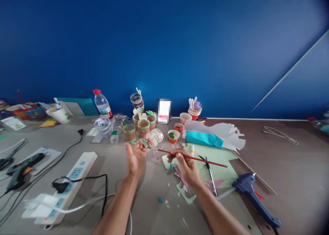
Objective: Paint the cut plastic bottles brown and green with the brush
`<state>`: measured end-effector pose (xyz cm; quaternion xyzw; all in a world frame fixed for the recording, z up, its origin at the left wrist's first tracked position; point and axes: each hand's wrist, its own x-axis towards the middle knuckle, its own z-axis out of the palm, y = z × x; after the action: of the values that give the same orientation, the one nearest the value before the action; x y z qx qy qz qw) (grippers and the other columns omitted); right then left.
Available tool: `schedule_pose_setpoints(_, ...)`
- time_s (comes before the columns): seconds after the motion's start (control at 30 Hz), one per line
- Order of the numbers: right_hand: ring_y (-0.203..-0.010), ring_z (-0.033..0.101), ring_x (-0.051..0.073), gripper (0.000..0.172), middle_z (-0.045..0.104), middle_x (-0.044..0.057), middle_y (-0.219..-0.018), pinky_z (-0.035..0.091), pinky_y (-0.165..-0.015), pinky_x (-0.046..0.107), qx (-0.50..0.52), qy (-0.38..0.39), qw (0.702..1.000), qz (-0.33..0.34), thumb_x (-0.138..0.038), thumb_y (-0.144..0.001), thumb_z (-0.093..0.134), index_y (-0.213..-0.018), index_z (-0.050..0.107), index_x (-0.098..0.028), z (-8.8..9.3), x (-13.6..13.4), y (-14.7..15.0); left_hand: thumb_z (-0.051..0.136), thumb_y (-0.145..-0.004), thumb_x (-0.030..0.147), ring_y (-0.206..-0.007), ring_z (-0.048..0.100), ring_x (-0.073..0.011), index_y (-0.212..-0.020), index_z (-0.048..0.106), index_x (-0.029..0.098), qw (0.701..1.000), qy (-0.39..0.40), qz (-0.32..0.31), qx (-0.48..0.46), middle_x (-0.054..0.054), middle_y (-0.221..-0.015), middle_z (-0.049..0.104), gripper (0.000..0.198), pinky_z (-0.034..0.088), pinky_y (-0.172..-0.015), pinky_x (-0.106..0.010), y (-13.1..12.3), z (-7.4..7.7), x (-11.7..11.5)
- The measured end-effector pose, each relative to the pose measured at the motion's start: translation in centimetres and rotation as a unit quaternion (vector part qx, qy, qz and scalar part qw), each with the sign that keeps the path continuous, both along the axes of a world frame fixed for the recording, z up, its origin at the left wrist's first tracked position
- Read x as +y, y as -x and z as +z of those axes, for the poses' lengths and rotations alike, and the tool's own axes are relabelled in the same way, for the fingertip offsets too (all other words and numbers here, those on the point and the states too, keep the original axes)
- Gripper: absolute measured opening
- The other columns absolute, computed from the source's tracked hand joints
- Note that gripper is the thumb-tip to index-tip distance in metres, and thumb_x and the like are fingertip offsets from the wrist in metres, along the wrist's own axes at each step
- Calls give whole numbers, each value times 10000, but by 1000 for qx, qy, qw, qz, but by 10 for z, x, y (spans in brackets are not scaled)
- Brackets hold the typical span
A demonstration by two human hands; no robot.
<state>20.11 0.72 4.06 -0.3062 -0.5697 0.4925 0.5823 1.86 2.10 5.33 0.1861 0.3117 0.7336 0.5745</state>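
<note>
Left hand [137, 156]: one, its grip narrow, fingers curled at the near end of a clear plastic bottle [155, 136]. Bottle: one, tilted above the surface [149, 202], green at its near rim, in front of the containers.
Right hand [183, 163]: one, its grip holding a red paintbrush [214, 163]. Brush: one, tip at the bottle's green end; contact cannot be told.
Containers, brown with green rims [130, 135]: four, grouped behind the left hand.
Small cup of green paint [172, 141]: one, right of the bottle.
Small cup of brown paint [180, 131]: one, just behind the green.
Red-capped bottle [102, 106]: one, upright.
Glue guns: two; black glue gun [19, 175] far left, blue glue gun [245, 183] right.
Power strip [82, 161]: one, left.
Turquoise roll [204, 139]: one.
</note>
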Motion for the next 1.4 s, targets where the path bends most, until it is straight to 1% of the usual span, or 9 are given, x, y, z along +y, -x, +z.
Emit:
schedule_pose_setpoints(0.13,-688,651,182,214,701,46,-809,504,-672,324,-17,-13,1000,8,-383,-924,539,-913,686,-228,-3,0,-1,124,-921,664,-1009,667,-255,-948,706,76,995,11,-31,-92,-191,-942,723,828,481,-953,-419,5,4,-1)
schedule_pose_setpoints(0.33,-696,654,190,214,698,51,-818,505,-664,326,-29,-16,999,13,-387,-922,541,-917,682,-225,-4,0,-1,125,-943,618,-1077,650,-267,-1022,692,103,982,16,-32,-183,-196,-1045,716,770,443,-1000,-479,12,0,-2)
schedule_pose_setpoints(0.43,-697,654,192,213,691,47,-799,500,-654,321,-43,-24,999,18,-380,-923,539,-921,684,-225,-3,0,-1,123,-942,614,-1076,655,-262,-1036,683,109,979,25,-39,-198,-191,-1068,712,760,443,-1005,-488,16,-2,-1)
schedule_pose_setpoints(0.7,-728,650,201,213,700,59,-834,494,-665,328,-74,-42,996,18,-359,-929,529,-949,700,-233,-7,1,-7,87,-937,615,-1079,659,-237,-1097,651,153,979,50,-26,-196,-164,-1070,718,746,532,-909,-410,16,2,-1)
schedule_pose_setpoints(0.87,-697,655,209,207,707,50,-786,508,-665,348,-10,-25,1000,3,-392,-899,573,-926,710,-238,3,-1,-9,118,-931,622,-1097,644,-245,-1113,648,170,984,51,-24,-167,-167,-1094,711,720,515,-929,-412,13,5,-3)
schedule_pose_setpoints(1.0,-701,660,210,201,710,48,-778,511,-684,359,14,-21,1000,1,-399,-885,597,-919,717,-240,8,-1,-6,142,-938,620,-1096,633,-249,-1037,674,89,989,28,-41,-139,-207,-1075,697,757,472,-977,-403,4,7,-5)
schedule_pose_setpoints(1.1,-700,661,197,191,708,49,-820,511,-682,351,14,-25,1000,7,-384,-893,590,-933,716,-246,7,-1,-5,166,-928,649,-1083,626,-246,-914,700,103,997,3,-32,-74,-182,-1014,705,764,446,-996,-389,-4,6,-6)
schedule_pose_setpoints(1.2,-696,660,193,186,709,47,-827,513,-686,350,22,-23,999,4,-378,-897,585,-935,714,-249,5,-1,-5,257,-904,679,-1076,619,-232,-834,698,154,1000,-30,-3,3,-133,-1008,704,690,444,-989,-363,-11,2,-6)
schedule_pose_setpoints(1.4,-701,663,187,192,708,41,-806,508,-706,345,28,-28,999,-8,-362,-917,559,-945,710,-246,4,-1,-6,345,-855,723,-1099,600,-248,-923,697,161,993,-88,-17,82,-124,-1041,695,666,446,-978,-372,-13,-7,-5)
